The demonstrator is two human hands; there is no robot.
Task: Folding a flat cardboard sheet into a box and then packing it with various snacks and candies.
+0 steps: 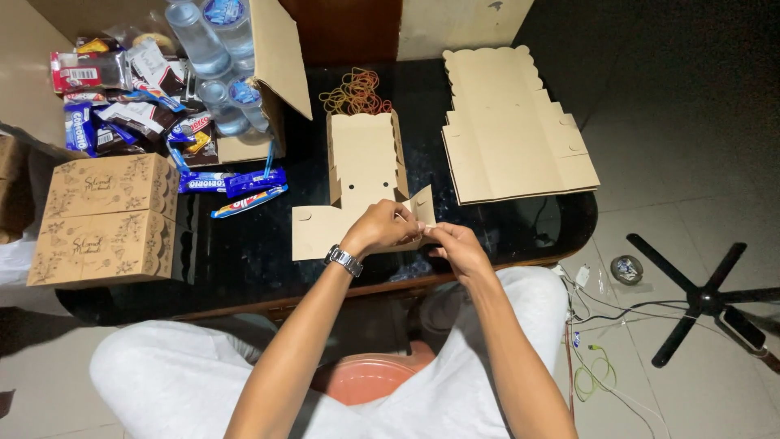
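Now, left hand (378,229): I see it curled, fingertips pinching the near flap of the half-folded cardboard box (361,183); a metal wristwatch (344,260) sits on that wrist.
Right hand (459,248): closed too, thumb and fingers gripping the same flap at its near right corner, just beside my left hand and touching it at the fingertips.
Box position: it lies on the dark tabletop (244,252) directly beyond both hands, side walls raised, one flat panel spread to the left.
Flat blanks: a stack of unfolded cardboard sheets (512,130) lies to the right of the box, apart from it.
Rubber bands: a loose heap (356,92) sits just behind the box.
Left side: two finished printed boxes (106,219) stacked at the tabletop's edge; behind them an open carton (276,73) with water bottles (213,49) and snack packets (130,106).
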